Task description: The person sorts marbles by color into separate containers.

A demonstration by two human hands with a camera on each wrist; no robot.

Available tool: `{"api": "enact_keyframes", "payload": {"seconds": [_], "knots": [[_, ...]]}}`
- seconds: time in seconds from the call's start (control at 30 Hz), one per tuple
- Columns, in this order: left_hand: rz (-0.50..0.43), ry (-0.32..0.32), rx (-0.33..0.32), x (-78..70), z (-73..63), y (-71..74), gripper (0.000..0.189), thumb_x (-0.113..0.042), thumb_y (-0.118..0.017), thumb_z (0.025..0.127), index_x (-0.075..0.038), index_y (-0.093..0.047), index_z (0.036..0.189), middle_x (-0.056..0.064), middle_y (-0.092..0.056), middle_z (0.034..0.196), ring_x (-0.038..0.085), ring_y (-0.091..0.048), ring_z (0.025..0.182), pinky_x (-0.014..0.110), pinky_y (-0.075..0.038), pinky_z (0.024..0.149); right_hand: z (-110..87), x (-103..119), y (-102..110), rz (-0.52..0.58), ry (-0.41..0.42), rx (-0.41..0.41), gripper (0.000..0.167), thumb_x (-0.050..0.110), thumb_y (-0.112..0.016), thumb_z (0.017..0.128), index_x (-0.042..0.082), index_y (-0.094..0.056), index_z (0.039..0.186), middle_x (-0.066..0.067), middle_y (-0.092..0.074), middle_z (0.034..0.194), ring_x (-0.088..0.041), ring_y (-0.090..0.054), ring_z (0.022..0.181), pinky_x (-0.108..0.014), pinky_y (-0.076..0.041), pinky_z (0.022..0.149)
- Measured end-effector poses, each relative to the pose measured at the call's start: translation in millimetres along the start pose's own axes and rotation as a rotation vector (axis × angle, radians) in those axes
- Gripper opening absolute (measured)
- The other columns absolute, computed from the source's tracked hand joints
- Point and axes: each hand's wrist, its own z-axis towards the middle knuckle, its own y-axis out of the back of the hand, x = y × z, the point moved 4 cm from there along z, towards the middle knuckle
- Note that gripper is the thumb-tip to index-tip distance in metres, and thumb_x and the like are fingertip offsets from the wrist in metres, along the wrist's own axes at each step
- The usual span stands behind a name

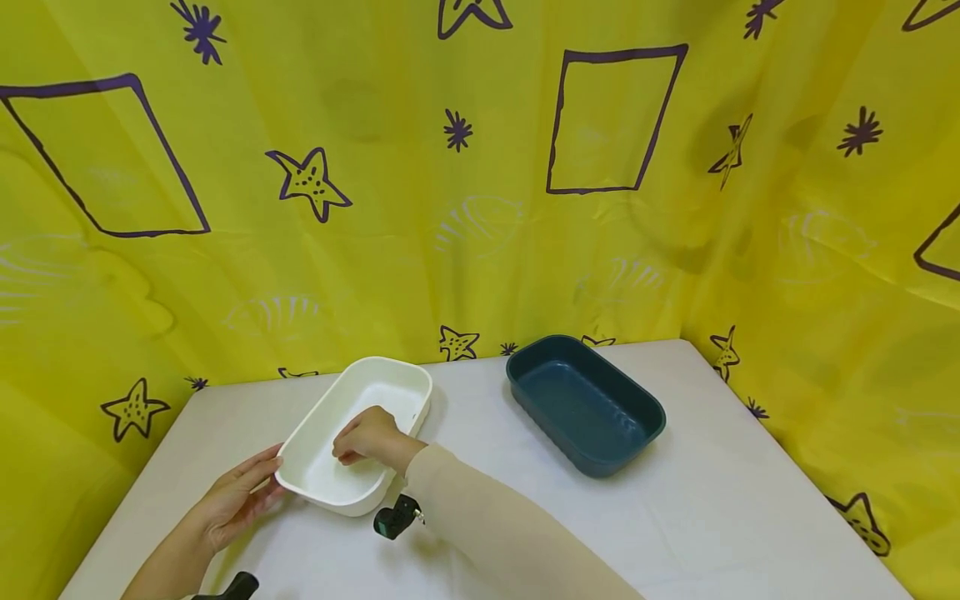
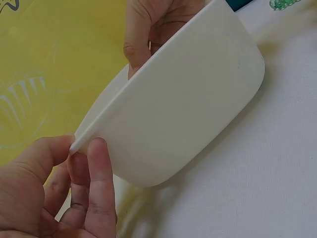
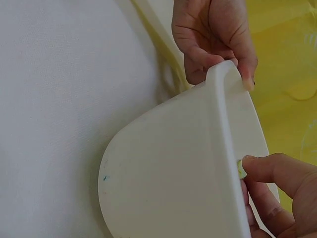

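Observation:
A white oblong tub (image 1: pixel 390 387) with rounded corners stands on the left of the table. My left hand (image 1: pixel 238 498) pinches its near left corner, thumb on the rim and fingers beneath, as the left wrist view shows. Reaching over the tub's side, my right hand (image 1: pixel 372 437) is down inside it. In the right wrist view its thumb and fingers pinch a small flat, light-green piece (image 3: pixel 241 169) close to the inner wall. Most of that piece is hidden by the fingers and the rim, and I cannot tell what it is.
To the right, a dark teal tub (image 1: pixel 585 404) of similar shape stands on the white-covered table (image 1: pixel 720 500). A yellow curtain (image 1: pixel 390 275) with starfish drawings hangs behind and at both sides. Clear green beads (image 2: pixel 284 4) show at the left wrist view's top right.

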Motion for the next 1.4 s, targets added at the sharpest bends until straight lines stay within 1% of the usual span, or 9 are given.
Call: {"api": "enact_keyframes", "payload": {"seconds": [0.13,0.3,0.5,0.63,0.77,0.93,1.13,1.2,1.4], "knots": [[-0.007,0.001,-0.007,0.0,0.1,-0.6,0.033,-0.018,-0.055,0.102,-0.039,-0.074,0.086,-0.008,-0.063,0.092,0.004,-0.062,0.081,0.016,-0.058,0.073,1.0,-1,0,-0.014,0.004,0.004,0.005,-0.007,-0.077,0.074,-0.002,-0.075,0.075,-0.012,-0.071,0.065,-0.017,-0.070,0.059,-0.019,-0.058,0.057],[-0.009,0.005,-0.008,0.7,1.0,-0.2,0.034,-0.017,-0.054,0.102,-0.038,-0.074,0.086,-0.008,-0.062,0.092,0.005,-0.062,0.081,0.016,-0.058,0.074,1.7,-1,0,-0.015,0.004,0.015,0.004,-0.006,-0.077,0.075,-0.003,-0.075,0.078,-0.010,-0.071,0.064,-0.018,-0.071,0.061,-0.019,-0.058,0.057],[-0.010,0.013,-0.009,1.4,0.6,-0.2,0.033,-0.018,-0.055,0.102,-0.039,-0.075,0.086,-0.006,-0.062,0.092,0.005,-0.062,0.080,0.016,-0.058,0.073,1.4,-1,-1,0.032,0.004,0.026,0.004,-0.006,-0.075,0.077,-0.005,-0.075,0.082,-0.010,-0.072,0.068,-0.021,-0.073,0.068,-0.022,-0.060,0.062],[-0.006,0.009,-0.016,1.1,-0.2,-1.4,0.033,-0.018,-0.055,0.102,-0.039,-0.074,0.086,-0.006,-0.062,0.091,0.005,-0.062,0.078,0.015,-0.058,0.071,-0.5,1,1,0.072,0.013,0.055,0.004,-0.007,-0.074,0.078,-0.005,-0.074,0.082,-0.011,-0.072,0.070,-0.018,-0.071,0.065,-0.025,-0.061,0.065],[0.010,0.002,-0.020,0.3,-0.4,-2.7,0.033,-0.019,-0.055,0.102,-0.040,-0.074,0.086,-0.006,-0.062,0.089,0.005,-0.062,0.076,0.014,-0.057,0.067,-0.7,5,9,0.101,0.023,0.115,0.005,-0.006,-0.073,0.080,-0.006,-0.073,0.085,-0.010,-0.072,0.074,-0.015,-0.068,0.064,-0.026,-0.062,0.066],[0.018,0.006,-0.019,0.6,-0.8,-1.7,0.033,-0.019,-0.054,0.102,-0.041,-0.074,0.087,-0.005,-0.063,0.089,0.005,-0.062,0.075,0.014,-0.056,0.065,-2.4,15,26,0.132,0.057,0.174,0.009,-0.004,-0.071,0.084,-0.008,-0.072,0.092,-0.011,-0.072,0.080,-0.012,-0.065,0.064,-0.026,-0.062,0.067],[0.018,0.020,-0.020,2.9,-1.8,1.3,0.033,-0.020,-0.054,0.103,-0.041,-0.073,0.086,-0.006,-0.064,0.089,0.005,-0.063,0.076,0.013,-0.056,0.065,-18.6,26,57,0.144,0.101,0.198,0.011,-0.001,-0.071,0.085,-0.007,-0.072,0.095,-0.010,-0.071,0.082,-0.012,-0.065,0.066,-0.027,-0.062,0.069],[0.021,0.015,-0.017,2.5,-1.6,1.1,0.032,-0.020,-0.054,0.102,-0.041,-0.073,0.087,-0.006,-0.064,0.090,0.005,-0.063,0.077,0.013,-0.056,0.066,-25.2,27,69,0.136,0.113,0.202,0.012,0.000,-0.072,0.086,-0.006,-0.071,0.096,-0.013,-0.071,0.085,-0.013,-0.065,0.067,-0.027,-0.062,0.070],[0.028,0.013,-0.019,-0.4,0.6,-0.4,0.029,-0.023,-0.057,0.101,-0.042,-0.073,0.087,-0.007,-0.064,0.091,0.004,-0.062,0.078,0.013,-0.056,0.068,-43.4,19,106,0.099,0.137,0.193,0.017,0.004,-0.071,0.088,-0.004,-0.070,0.102,-0.012,-0.070,0.091,-0.017,-0.069,0.077,-0.029,-0.062,0.075]]}}
